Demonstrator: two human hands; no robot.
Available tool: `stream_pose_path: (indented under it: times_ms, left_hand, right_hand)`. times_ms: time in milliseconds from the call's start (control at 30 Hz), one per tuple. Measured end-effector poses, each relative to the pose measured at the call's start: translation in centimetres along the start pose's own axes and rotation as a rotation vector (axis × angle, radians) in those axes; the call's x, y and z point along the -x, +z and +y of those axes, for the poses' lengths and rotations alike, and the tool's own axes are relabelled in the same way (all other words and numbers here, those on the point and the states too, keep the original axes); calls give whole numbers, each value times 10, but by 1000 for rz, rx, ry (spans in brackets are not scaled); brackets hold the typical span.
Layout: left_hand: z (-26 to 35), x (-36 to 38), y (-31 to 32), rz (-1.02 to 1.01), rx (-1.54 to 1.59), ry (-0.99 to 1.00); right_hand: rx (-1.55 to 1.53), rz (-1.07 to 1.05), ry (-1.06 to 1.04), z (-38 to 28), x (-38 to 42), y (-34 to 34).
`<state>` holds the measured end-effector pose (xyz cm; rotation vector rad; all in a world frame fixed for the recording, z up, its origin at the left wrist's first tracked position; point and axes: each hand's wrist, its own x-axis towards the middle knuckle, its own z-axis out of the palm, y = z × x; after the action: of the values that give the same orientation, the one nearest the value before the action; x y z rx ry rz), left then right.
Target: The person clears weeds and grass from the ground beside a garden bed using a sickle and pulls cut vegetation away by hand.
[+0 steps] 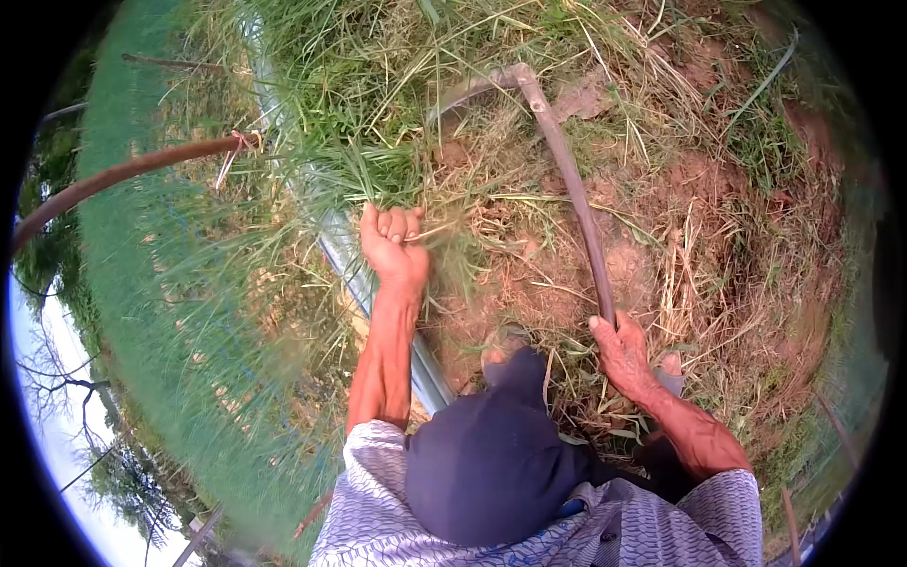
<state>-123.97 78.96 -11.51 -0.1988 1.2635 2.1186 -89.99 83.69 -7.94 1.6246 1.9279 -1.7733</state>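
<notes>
My left hand (394, 248) is closed around some grass blades at the edge of a green tuft (364, 165), beside a pale pipe. My right hand (624, 354) is wrapped round the lower end of a long wooden handle (576, 189). The handle runs up and away to a bent joint, where a curved blade (468, 93) points left over the grass. Cut or dry grass (505, 213) lies on reddish soil between my hands. My two hands are well apart.
A pale pipe (430, 373) runs along the left of the soil. Beyond it hangs green netting (161, 312). A wooden pole (132, 170) with a tied string reaches in from the left. My feet are near the bottom middle.
</notes>
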Motion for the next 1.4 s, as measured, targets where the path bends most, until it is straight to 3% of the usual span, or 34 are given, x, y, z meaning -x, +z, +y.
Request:
stream_pose_path:
  times_ms: [67, 133, 167, 233, 267, 300, 333, 367, 400, 433, 500, 533, 600, 700, 767, 833, 867, 933, 1033, 1100, 1233, 1300, 1367, 1400]
  left_hand:
    - [-3, 1, -7, -34, 8, 14]
    - [-3, 3, -6, -41, 17, 11]
    - [-3, 4, -7, -40, 17, 8]
    - [-5, 4, -5, -22, 24, 13]
    - [-4, 4, -4, -34, 19, 21]
    - [-3, 8, -4, -33, 20, 15]
    - [-1, 9, -1, -31, 17, 3]
    - [1, 7, 1, -26, 12, 1]
    - [-1, 8, 0, -19, -21, 18]
    - [-3, 15, -5, -10, -31, 1]
    - [-5, 7, -5, -40, 44, 2]
    - [-7, 6, -6, -49, 34, 22]
    - [-6, 9, -4, -31, 35, 13]
    - [-5, 8, -2, -31, 47, 7]
    - [-5, 9, -1, -47, 57, 9]
    - [-4, 8, -2, -44, 70, -13]
    - [-4, 9, -4, -22, 84, -23]
    - [-4, 14, -4, -34, 48, -26]
    - [-5, 8, -5, -43, 48, 11]
    - [-7, 11, -10, -31, 47, 18]
    - [-13, 13, -10, -31, 60, -6]
    - [-11, 12, -10, -76, 35, 24]
    - [-8, 13, -10, -70, 16, 28]
    - [-7, 11, -11, -62, 25, 28]
  right_hand:
    - [-359, 170, 121, -34, -18, -16]
    - [-571, 401, 92, -59, -49, -29]
    - [-570, 402, 94, -59, -48, -23]
    - [-455, 355, 28, -46, -49, -1]
    - [-46, 227, -8, -4, -28, 20]
    - [324, -29, 130, 18, 6, 24]
    - [285, -44, 28, 62, 37, 32]
    - [74, -2, 26, 66, 51, 26]
    - [162, -118, 223, 43, 50, 4]
    - [158, -124, 243, 36, 55, -6]
    - [3, -73, 113, 31, 34, -22]
    - [149, 77, -102, 26, 22, -21]
    - [-368, 129, 155, -17, 1, -26]
    - [-544, 270, 148, -49, -32, -17]
    - [-268, 236, 47, -30, -39, 9]
    - [311, -22, 2, 45, 9, 39]
    - [322, -26, -5, 33, 5, 29]
    - [58, -101, 150, -6, 12, 16]
    - [-9, -65, 47, -14, 3, -1]
    - [-22, -115, 141, -21, 5, 0]
    - [-670, -319, 447, -18, 21, 26]
    - [-640, -316, 411, -13, 23, 34]
    - [-12, -42, 51, 6, 4, 15]
    - [77, -4, -42, -1, -8, -8]
